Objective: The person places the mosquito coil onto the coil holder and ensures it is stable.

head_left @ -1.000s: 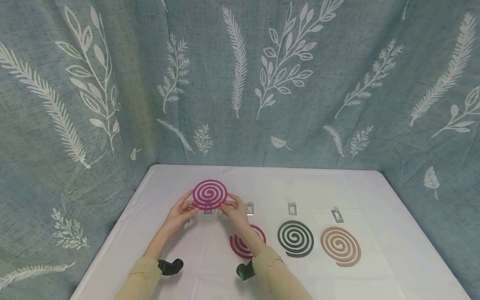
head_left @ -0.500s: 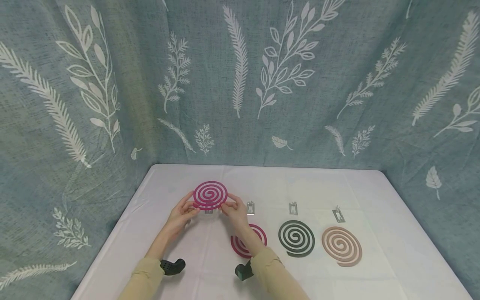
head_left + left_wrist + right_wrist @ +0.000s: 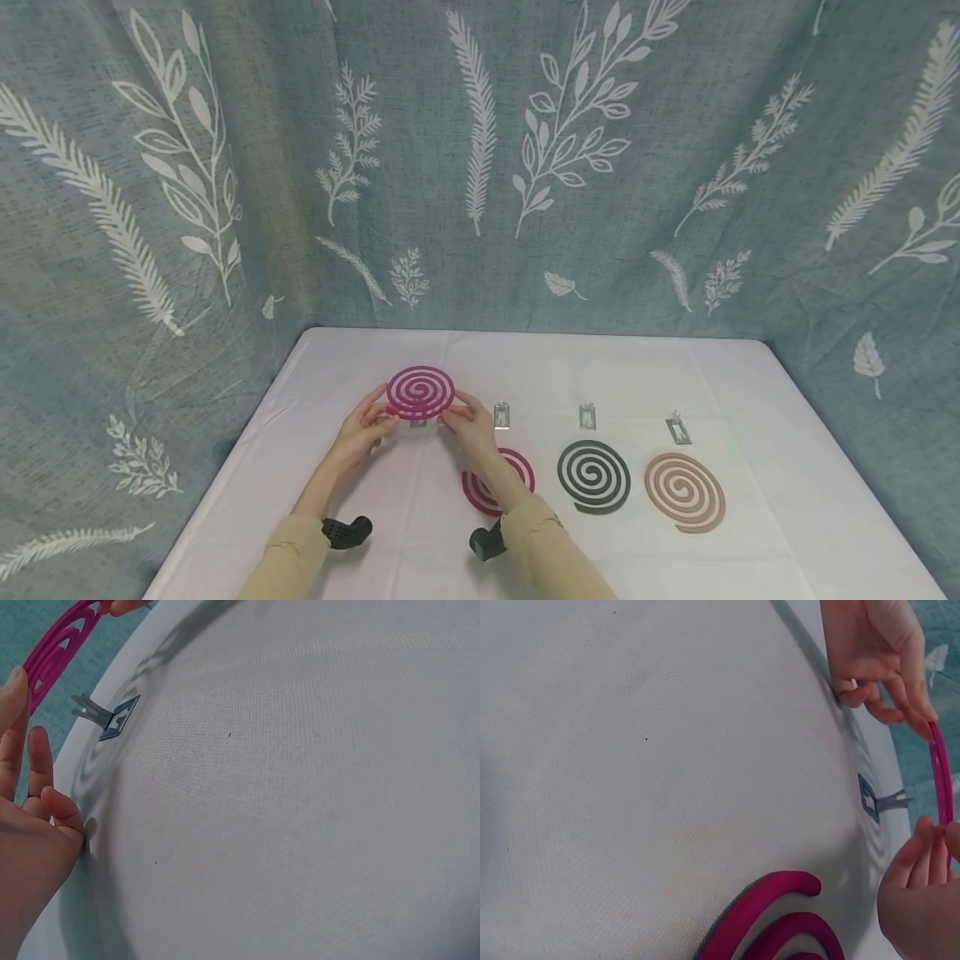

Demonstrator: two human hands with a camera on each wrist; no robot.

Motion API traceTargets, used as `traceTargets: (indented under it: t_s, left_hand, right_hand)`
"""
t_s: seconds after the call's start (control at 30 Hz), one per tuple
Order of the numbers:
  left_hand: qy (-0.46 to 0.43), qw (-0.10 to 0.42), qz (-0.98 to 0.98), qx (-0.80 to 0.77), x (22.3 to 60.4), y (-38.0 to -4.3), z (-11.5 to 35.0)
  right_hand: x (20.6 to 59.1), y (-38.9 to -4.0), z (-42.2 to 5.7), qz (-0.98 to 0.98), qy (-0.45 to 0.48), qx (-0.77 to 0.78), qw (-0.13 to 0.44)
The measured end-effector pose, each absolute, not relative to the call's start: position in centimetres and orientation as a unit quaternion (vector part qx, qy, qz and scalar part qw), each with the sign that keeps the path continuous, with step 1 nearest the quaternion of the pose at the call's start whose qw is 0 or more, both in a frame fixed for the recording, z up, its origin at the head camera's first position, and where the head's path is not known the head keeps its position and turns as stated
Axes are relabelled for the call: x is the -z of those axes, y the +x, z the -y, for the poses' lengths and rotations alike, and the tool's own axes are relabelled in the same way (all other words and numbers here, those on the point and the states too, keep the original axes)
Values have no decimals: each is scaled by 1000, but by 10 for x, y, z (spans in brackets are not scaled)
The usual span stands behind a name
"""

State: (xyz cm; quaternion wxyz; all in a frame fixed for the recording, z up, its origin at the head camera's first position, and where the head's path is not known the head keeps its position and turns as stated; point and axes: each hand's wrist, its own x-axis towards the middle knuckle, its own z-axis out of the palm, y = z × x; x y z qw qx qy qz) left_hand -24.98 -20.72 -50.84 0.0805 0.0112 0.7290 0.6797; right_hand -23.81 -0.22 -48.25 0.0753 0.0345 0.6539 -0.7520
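A magenta mosquito coil (image 3: 422,389) is held above the white table, tilted, by both hands. My left hand (image 3: 360,435) pinches its left edge between thumb and fingers, and my right hand (image 3: 470,425) pinches the right edge. Just below the coil stands a small metal coil stand (image 3: 120,718), its upright prong raised from a flat frame. In the left wrist view a gap shows between that prong and the coil's outer part; whether the coil's middle touches it is hidden. A second magenta coil (image 3: 517,460) lies on the table, partly covered by my right forearm.
To the right lie a dark green coil (image 3: 592,473) and a tan coil (image 3: 684,492). Behind the coils are three more metal stands, the left one (image 3: 502,416), the middle one (image 3: 587,416) and the right one (image 3: 678,430). A patterned curtain (image 3: 480,275) closes off the back.
The held coil's far edge has dipped slightly, so the coil lies a little flatter above the stand. Both hands keep nearly the same place and grip.
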Motion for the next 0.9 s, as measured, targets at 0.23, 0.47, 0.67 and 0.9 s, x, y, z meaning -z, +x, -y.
traceTargets:
  t_s: [0.23, 0.47, 0.67, 0.9]
  left_hand:
    - [6, 76, -727, -682, 507, -246, 208]
    - [1, 68, -727, -684, 510, -247, 206]
    - [-1, 83, -730, -679, 510, -247, 207]
    - [0, 98, -738, -667, 508, -246, 210]
  right_hand:
    - [473, -231, 2, -656, 23, 748, 94]
    - [497, -244, 6, -662, 42, 743, 91]
    - [507, -248, 8, -667, 51, 739, 80]
    - [506, -248, 9, -668, 56, 738, 76]
